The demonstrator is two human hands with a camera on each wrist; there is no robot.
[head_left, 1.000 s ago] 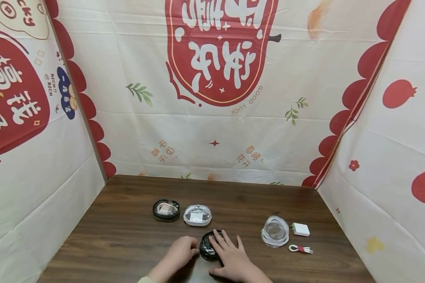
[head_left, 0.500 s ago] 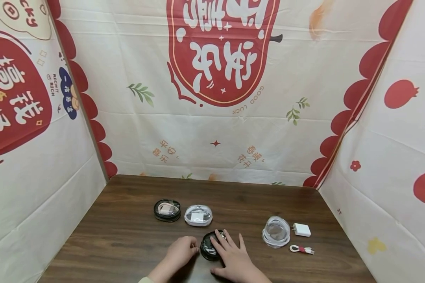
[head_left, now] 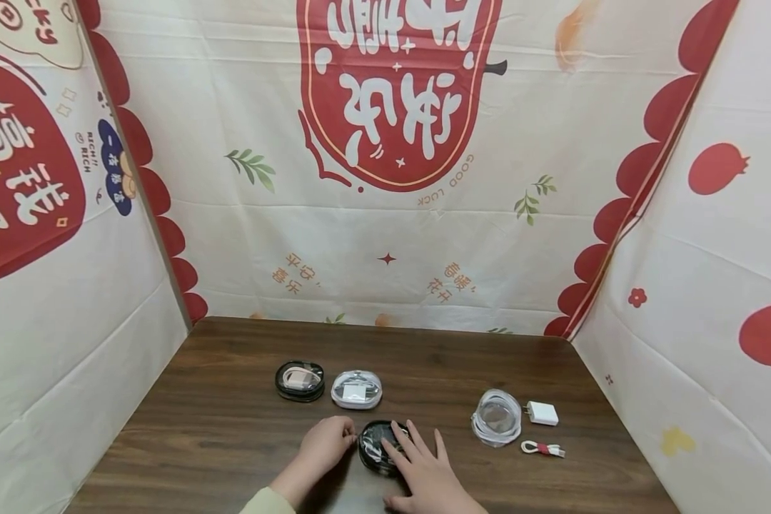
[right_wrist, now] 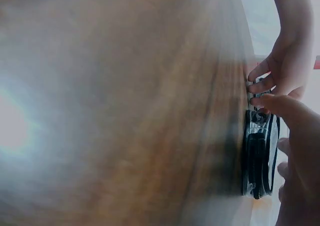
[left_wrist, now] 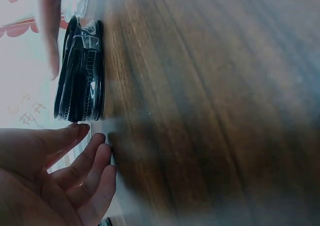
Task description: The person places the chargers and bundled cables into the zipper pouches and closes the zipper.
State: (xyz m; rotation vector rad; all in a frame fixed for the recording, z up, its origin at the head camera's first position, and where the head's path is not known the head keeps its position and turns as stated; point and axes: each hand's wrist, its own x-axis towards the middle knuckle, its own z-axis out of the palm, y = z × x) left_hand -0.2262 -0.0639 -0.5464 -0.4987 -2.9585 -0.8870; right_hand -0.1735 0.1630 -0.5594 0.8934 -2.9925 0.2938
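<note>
A small oval case (head_left: pixel 374 439) with black trim and a clear top lies on the table near me. My right hand (head_left: pixel 424 467) rests on its right part with fingers spread, hiding that side. At the case's left edge, my left hand (head_left: pixel 330 442) has its fingers curled. The left wrist view shows a black zipper (left_wrist: pixel 79 88) along the case's side. There the left thumb and forefinger pinch at the zipper's end, and the small pull between them is mostly hidden. In the right wrist view the case (right_wrist: pixel 257 158) sits beneath the right fingers.
Beyond the hands lie a black-trimmed case (head_left: pixel 300 381) and a white-trimmed case (head_left: pixel 356 390), each with a charger inside. To the right are a round clear case (head_left: pixel 497 419), a white plug adapter (head_left: pixel 542 413) and a short white cable (head_left: pixel 542 448) with a red tie.
My left hand has shifted a little away from me along the case's left edge. The right fingers have slid slightly right on the case, showing more of its top.
</note>
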